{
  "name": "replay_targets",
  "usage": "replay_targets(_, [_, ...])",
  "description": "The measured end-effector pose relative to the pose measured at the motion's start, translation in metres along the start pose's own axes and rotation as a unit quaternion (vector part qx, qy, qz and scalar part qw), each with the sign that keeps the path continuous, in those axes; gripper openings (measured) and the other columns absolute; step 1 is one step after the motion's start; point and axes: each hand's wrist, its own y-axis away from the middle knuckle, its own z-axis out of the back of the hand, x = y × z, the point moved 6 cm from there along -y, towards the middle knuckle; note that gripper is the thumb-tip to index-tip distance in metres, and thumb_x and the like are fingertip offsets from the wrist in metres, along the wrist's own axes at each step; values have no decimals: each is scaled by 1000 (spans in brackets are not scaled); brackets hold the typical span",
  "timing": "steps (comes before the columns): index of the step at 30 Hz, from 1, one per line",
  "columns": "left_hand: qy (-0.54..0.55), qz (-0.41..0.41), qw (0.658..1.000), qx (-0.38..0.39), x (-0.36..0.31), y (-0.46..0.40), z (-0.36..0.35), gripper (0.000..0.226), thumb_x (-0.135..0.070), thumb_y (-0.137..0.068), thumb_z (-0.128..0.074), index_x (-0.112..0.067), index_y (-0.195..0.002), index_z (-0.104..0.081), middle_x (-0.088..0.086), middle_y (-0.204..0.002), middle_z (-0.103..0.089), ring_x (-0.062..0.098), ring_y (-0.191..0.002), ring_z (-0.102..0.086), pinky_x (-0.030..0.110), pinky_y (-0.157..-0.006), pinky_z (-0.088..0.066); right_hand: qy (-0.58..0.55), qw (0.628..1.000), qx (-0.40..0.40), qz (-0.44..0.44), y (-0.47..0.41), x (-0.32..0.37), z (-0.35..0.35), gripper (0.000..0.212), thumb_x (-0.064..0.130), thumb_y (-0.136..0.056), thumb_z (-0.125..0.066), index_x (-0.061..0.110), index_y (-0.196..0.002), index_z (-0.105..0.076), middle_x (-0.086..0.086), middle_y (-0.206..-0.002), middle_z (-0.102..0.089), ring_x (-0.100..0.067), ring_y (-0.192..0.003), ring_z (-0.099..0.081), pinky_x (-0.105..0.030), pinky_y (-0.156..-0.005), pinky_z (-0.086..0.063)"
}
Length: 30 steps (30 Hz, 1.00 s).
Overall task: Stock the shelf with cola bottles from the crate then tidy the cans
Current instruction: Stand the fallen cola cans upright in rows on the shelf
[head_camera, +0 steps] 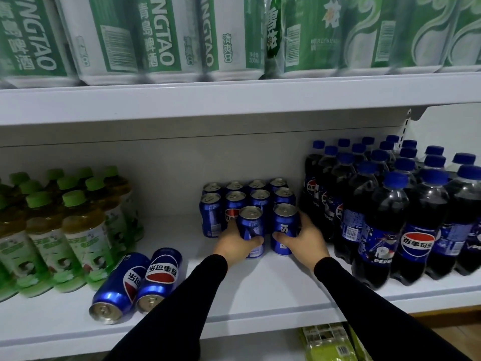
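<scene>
1. A white metal shelf (260, 290) is seen, smooth and flat, carrying drinks in three groups.
2. At the right, cola bottles (390, 204) are packed upright in rows; dark liquid is visible through the clear plastic, and each is closed with a blue cap.
3. In the middle, blue cans (234, 199) are stood upright in a block, their silver tops with pull tabs facing up.
4. A front can (250, 225) is gripped by the left hand (234, 246), fingers curled round its lower body.
5. The can beside it (285, 227) is gripped by the right hand (304, 241), thumb in front, fingers wrapped round the side next to the bottles.
6. Two fallen cans (138, 282) are lying side by side at the shelf's front, touching, silver ends toward the camera.
7. At the left, green-capped bottles (67, 225) of yellowish drink are stood.
8. Above, shrink-wrapped green-and-white packs (156, 37) are stacked.
</scene>
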Motion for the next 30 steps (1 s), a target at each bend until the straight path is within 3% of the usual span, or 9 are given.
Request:
replay_targets(5, [2,-3,1000,-1,-9,-9,-25,71,-34,-73,-80,-20,-133,-45,-2,-132,-61,21,-121,-57,42,-105,-46,-21,1000,-20,1,-9,-9,8,61,5,-75,-79,28,-125,-51,12,-107,-63,-9,-99,-63,-30,-89,-48])
replay_targets(10, [-9,1,1000,-18,-14,-17,-38,69,-34,-76,-78,-17,-133,-43,-1,-136,-57,23,-125,-54,42,-105,-44,-34,999,-19,2,-18,-10,8,62,-1,-77,-74,25,-128,-48,9,-112,-60,-11,-103,-59,-26,-89,-43])
replay_targets(15, [-18,6,1000,-18,-12,-21,-41,71,-37,-75,-76,-18,-134,-41,-1,-138,-55,24,-127,-52,41,-106,-44,-22,1000,-10,-11,-24,-15,8,64,3,-77,-74,28,-129,-45,9,-116,-58,-14,-107,-57,-30,-92,-43])
replay_targets(20, [-6,15,1000,-16,-15,-19,-38,72,-33,-78,-76,-17,-139,-39,1,-139,-55,23,-127,-53,42,-106,-44,-12,1000,13,-20,-23,-11,8,69,6,-77,-78,19,-135,-43,5,-119,-57,-13,-107,-55,-28,-90,-42])
replay_targets(24, [-11,-1,1000,-11,-16,-9,-33,71,-29,-77,-79,-15,-136,-43,1,-134,-59,21,-122,-56,39,-104,-45,75,994,-70,28,-20,3,18,66,25,-78,-79,16,-135,-47,-4,-132,-55,-22,-121,-53,-29,-99,-41])
replay_targets(27, [-48,-18,999,3,-25,1,-16,50,-24,-78,-75,-19,-122,-54,-2,-117,-65,20,-109,-61,31,-90,-50,157,963,-164,145,-10,36,22,52,31,-84,-70,10,-129,-56,-13,-129,-53,-20,-118,-48,-14,-95,-32])
replay_targets(30, [-163,-56,985,-26,-46,14,22,3,-23,-86,-59,-22,-85,-57,0,-86,-65,25,-85,-61,27,-60,-42,152,943,-135,262,1,71,-8,37,33,-81,-63,6,-105,-68,-11,-106,-64,-16,-99,-54,-2,-87,-32])
